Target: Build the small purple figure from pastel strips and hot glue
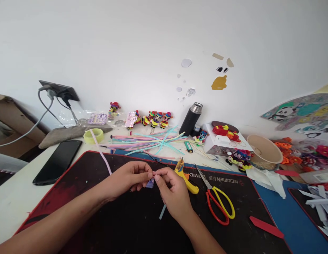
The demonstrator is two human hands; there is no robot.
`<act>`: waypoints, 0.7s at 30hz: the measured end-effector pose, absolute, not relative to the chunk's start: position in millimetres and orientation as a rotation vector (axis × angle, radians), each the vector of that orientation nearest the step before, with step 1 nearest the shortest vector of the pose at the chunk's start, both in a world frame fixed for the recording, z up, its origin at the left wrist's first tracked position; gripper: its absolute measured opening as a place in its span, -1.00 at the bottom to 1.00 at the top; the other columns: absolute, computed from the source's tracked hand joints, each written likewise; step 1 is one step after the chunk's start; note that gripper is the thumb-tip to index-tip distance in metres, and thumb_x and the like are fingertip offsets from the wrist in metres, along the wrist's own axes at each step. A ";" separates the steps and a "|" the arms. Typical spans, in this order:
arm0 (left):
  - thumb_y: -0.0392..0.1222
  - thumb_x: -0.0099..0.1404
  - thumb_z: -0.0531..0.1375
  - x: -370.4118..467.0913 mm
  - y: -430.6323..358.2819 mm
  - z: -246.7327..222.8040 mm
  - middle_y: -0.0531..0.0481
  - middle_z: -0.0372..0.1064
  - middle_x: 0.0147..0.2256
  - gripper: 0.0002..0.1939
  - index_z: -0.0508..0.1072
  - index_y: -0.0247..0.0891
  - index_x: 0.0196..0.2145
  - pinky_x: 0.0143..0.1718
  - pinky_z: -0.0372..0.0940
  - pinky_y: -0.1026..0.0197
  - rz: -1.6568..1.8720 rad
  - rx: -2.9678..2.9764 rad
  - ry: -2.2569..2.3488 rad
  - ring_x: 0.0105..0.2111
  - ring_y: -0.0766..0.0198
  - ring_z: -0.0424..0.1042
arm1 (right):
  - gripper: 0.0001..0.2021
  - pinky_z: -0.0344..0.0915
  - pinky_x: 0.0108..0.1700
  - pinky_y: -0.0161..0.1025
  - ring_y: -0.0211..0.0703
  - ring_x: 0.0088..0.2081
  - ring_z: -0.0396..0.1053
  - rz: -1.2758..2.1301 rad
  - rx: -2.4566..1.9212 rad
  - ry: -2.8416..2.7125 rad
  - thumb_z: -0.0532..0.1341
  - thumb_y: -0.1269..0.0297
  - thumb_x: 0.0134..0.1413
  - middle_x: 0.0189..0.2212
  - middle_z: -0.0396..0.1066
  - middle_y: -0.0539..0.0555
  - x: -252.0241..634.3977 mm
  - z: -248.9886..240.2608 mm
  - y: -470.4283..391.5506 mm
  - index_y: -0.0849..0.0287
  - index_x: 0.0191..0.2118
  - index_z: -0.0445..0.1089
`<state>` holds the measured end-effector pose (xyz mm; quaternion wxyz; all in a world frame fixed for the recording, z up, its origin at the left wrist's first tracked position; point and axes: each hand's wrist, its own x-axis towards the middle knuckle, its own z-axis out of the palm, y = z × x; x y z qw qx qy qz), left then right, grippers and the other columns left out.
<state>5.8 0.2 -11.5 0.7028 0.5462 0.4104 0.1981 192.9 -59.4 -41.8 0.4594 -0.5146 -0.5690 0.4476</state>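
Observation:
Both my hands meet over the black desk mat point(118, 225), fingertips almost touching. My left hand point(136, 178) is closed in a pinch on a small purple pipe cleaner piece point(149, 183). My right hand point(173, 188) pinches the same piece from the other side; its exact shape is mostly hidden by fingers. A long lavender pipe cleaner point(100, 151) sticks up behind my left hand, and a pale blue end point(162, 212) shows below my right palm. Just right of my right hand lie a yellow glue gun point(189, 181) and scissors point(218, 201) with red and yellow handles.
Pastel pipe cleaners point(142, 143) lie in a pile behind the mat. Small figures point(155, 120) stand along the wall near a black thermos point(190, 120). A phone point(58, 162) and yellow tape roll point(93, 136) are left; a beige bowl point(267, 148) and red strip point(266, 227) are right.

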 end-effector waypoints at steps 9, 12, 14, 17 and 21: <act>0.18 0.23 0.36 6.1 0.5 -13.2 0.13 0.32 -0.53 -0.58 0.43 -0.26 -0.38 -0.56 0.06 0.33 0.448 1.214 0.909 -0.57 0.39 0.23 | -0.78 -0.02 -0.56 -0.36 -0.28 -0.56 0.14 1.028 -1.296 -1.464 0.20 0.16 0.36 -0.58 0.30 -0.07 193.7 -42.2 -58.0 0.18 -0.18 0.52; 0.20 0.21 0.36 7.0 -0.1 -11.6 0.13 0.32 -0.53 -0.56 0.42 -0.25 -0.39 -0.56 0.06 0.33 0.452 1.212 0.920 -0.57 0.39 0.22 | -0.78 -0.04 -0.57 -0.35 -0.27 -0.56 0.14 1.038 -1.293 -1.452 0.19 0.15 0.36 -0.57 0.31 -0.07 193.0 -42.3 -57.7 0.17 -0.18 0.51; 0.21 0.19 0.36 7.6 0.0 -11.4 0.13 0.32 -0.54 -0.56 0.42 -0.25 -0.40 -0.57 0.06 0.33 0.449 1.215 0.929 -0.58 0.38 0.22 | -0.77 -0.02 -0.57 -0.35 -0.27 -0.57 0.14 1.042 -1.285 -1.445 0.19 0.15 0.35 -0.58 0.29 -0.08 192.5 -41.7 -57.4 0.17 -0.19 0.51; 0.21 0.18 0.37 7.7 0.5 -12.4 0.13 0.31 -0.54 -0.55 0.42 -0.25 -0.40 -0.57 0.07 0.33 0.445 1.217 0.934 -0.58 0.38 0.21 | -0.77 0.00 -0.57 -0.35 -0.27 -0.58 0.14 1.047 -1.283 -1.439 0.19 0.15 0.35 -0.60 0.24 -0.11 192.0 -40.6 -57.2 0.17 -0.20 0.50; 0.21 0.20 0.36 6.2 0.8 -14.7 0.13 0.31 -0.53 -0.55 0.43 -0.26 -0.38 -0.56 0.06 0.34 0.447 1.213 0.916 -0.57 0.39 0.22 | -0.78 0.01 -0.54 -0.34 -0.27 -0.57 0.15 1.038 -1.284 -1.442 0.20 0.15 0.35 -0.59 0.27 -0.09 191.5 -41.6 -56.9 0.17 -0.21 0.50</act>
